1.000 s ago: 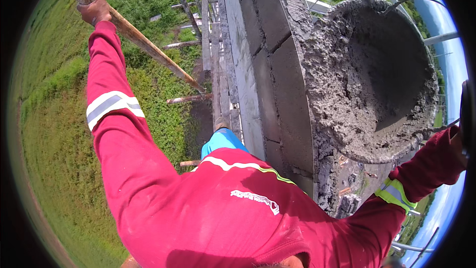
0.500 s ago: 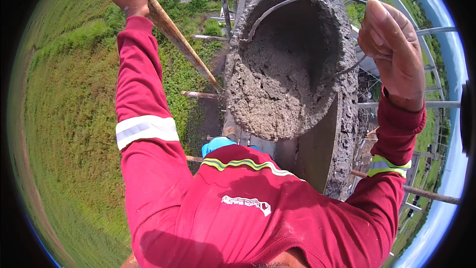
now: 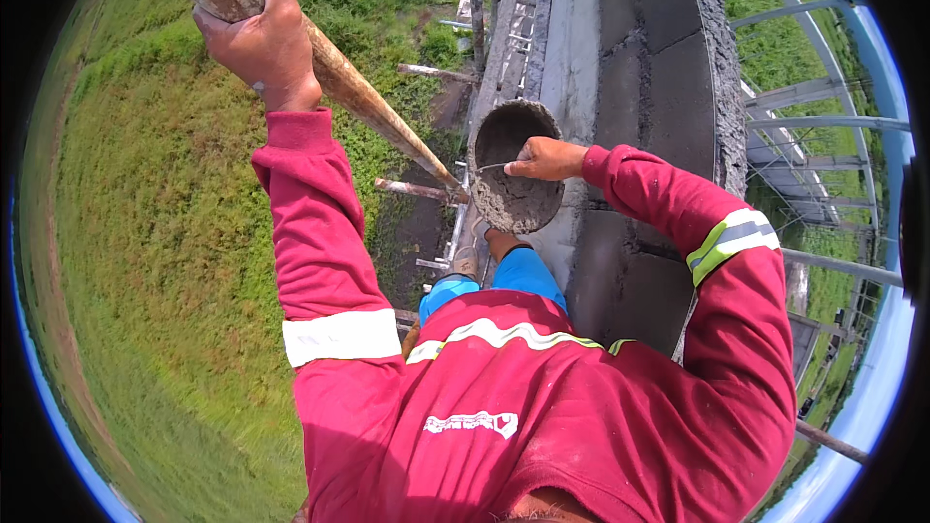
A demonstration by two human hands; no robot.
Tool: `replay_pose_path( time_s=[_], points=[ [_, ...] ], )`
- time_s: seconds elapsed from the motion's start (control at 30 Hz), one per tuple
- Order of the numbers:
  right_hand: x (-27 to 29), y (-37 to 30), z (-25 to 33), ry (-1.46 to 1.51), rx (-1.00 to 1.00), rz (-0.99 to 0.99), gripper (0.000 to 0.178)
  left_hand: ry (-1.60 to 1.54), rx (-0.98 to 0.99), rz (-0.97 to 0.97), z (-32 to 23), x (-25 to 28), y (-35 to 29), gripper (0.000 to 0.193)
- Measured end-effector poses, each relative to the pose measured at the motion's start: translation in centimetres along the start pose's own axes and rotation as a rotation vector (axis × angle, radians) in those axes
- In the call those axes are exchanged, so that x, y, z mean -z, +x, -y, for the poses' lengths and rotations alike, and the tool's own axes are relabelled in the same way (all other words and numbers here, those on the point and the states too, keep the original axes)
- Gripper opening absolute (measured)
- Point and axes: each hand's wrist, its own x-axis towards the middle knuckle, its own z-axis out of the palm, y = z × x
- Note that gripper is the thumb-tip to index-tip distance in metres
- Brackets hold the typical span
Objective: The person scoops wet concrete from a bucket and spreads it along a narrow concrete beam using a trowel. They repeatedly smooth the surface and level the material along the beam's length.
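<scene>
My left hand (image 3: 269,44) is wrapped round a rusty, mortar-stained scaffold pole (image 3: 363,87) that slants down toward my feet. With closed fingers, my right hand (image 3: 548,159) grips the thin wire handle of a bucket (image 3: 513,122). Wet grey mortar (image 3: 513,199) lies inside, and its rim is crusted with the same stuff. The bucket hangs low in front of my legs, above the narrow planks beside the wall. Part of its opening is hidden behind my right hand.
A block wall (image 3: 668,58) with rough mortar along its edge runs along my right. Scaffold planks (image 3: 504,48) stretch ahead, with short poles (image 3: 417,191) jutting out over grass far below. Metal framework (image 3: 823,121) stands beyond the wall.
My right hand has brought the bucket down from up beside the wall top, inward to the left, so it looks much smaller. My left hand still holds the pole.
</scene>
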Motion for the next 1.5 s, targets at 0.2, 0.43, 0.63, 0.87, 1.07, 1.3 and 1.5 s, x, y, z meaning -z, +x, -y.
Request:
replay_pose_path(
  time_s=[0.2, 0.43, 0.63, 0.87, 1.07, 1.3, 1.5],
  points=[
    [-6.1, 10.1, -10.0, 0.046, -0.035, -0.150, 0.060, 0.031, 0.058, -0.011, -0.9, 0.3, -0.7, 0.039],
    [-8.6, 15.2, -14.2, 0.369, -0.258, -0.381, 0.053, 0.162, 0.060, 0.002, -2.1, 0.4, -0.5, 0.049],
    [-6.8, 19.1, -18.3, 0.737, -0.438, -0.512, 0.055, 0.257, 0.095, -0.076, -2.4, 0.8, -0.3, 0.045],
    [0.3, 19.4, -21.0, 1.302, -0.407, -0.601, 0.039, 0.276, 0.075, -0.087, -2.5, 0.6, -0.5, 0.046],
    [8.2, 19.8, -22.2, 1.299, -0.406, -0.755, 0.039, 0.325, 0.078, -0.098, -2.6, 0.1, -0.4, 0.048],
    [16.0, 21.2, -26.2, 1.165, -0.303, -0.904, 0.040, 0.350, 0.079, -0.141, -2.5, 0.6, -0.6, 0.052],
    [19.6, 25.8, -29.0, 1.232, -0.403, -0.941, 0.041, 0.372, 0.073, -0.233, -2.7, 0.2, -0.7, 0.053]
  ],
)
